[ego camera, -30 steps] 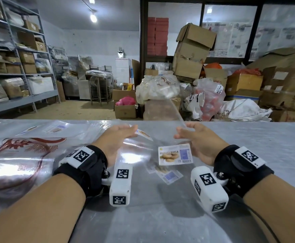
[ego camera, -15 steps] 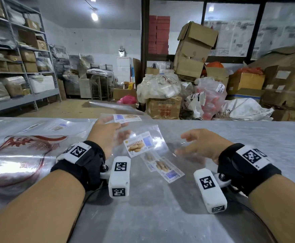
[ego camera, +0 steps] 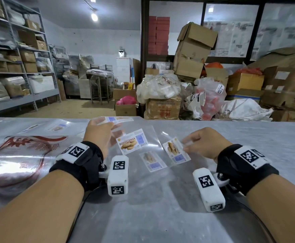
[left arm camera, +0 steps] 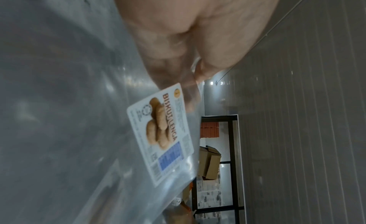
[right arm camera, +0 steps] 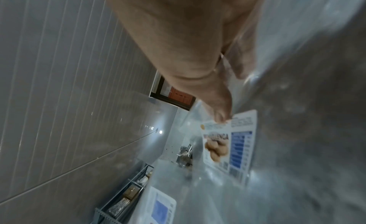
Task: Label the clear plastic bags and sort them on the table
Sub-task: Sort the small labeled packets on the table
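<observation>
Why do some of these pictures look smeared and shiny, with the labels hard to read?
Head view: sharp, the BISKUT LENGA label readable, ceiling-light glare on the printed bag at left, straight edges bowed. Left wrist view: label legible, plastic hazy. Right wrist view: motion-smeared, its label soft.

Bare forearms, no sleeves. I see a black strap on my left wrist (ego camera: 81, 159) carrying a white plate printed with a black square fiducial marker; the same on my right wrist (ego camera: 244, 161). Below each strap a white camera housing (ego camera: 117, 175) with two more markers, fixed by a metal screw. Thin black cables trail behind.
</observation>
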Tool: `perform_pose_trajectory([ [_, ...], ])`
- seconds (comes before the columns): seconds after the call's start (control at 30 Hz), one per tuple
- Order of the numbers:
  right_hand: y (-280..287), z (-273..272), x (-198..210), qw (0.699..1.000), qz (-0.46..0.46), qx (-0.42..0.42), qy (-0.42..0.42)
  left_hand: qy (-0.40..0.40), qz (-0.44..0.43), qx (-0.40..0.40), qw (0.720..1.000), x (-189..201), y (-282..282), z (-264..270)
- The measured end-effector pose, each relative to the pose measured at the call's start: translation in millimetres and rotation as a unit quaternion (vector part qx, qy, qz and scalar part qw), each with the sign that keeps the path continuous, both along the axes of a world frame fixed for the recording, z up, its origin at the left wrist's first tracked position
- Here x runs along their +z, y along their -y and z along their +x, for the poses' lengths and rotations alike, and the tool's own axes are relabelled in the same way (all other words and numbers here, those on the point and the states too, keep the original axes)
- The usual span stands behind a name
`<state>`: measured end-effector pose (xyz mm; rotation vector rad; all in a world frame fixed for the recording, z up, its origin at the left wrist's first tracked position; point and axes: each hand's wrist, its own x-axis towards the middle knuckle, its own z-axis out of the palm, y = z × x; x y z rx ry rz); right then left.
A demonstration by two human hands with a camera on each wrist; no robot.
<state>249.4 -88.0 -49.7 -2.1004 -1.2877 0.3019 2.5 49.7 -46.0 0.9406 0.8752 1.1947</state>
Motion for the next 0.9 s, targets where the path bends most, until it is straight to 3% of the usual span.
perform_pose_trajectory([
  [0.17, -1, 11, 3, 0.970, 0.214, -0.083, -0.082, -0.066, 0.001, -0.059, 0.996, 0, 8, 3],
  [0.43, 1, 6, 10, 0.898, 0.411, -0.077, -0.139, -0.086, 0.011, -0.081, 0.993, -3, 5, 6],
  [0.7, -6, 2, 6, 0.920, 0.377, -0.017, -0.102, -0.085, 0.032, -0.148, 0.985, 1, 13, 6],
  [0.9, 0, -13, 8, 0.925, 0.329, 0.100, -0.159, -0.108, 0.043, -0.170, 0.979, 2, 17, 8],
])
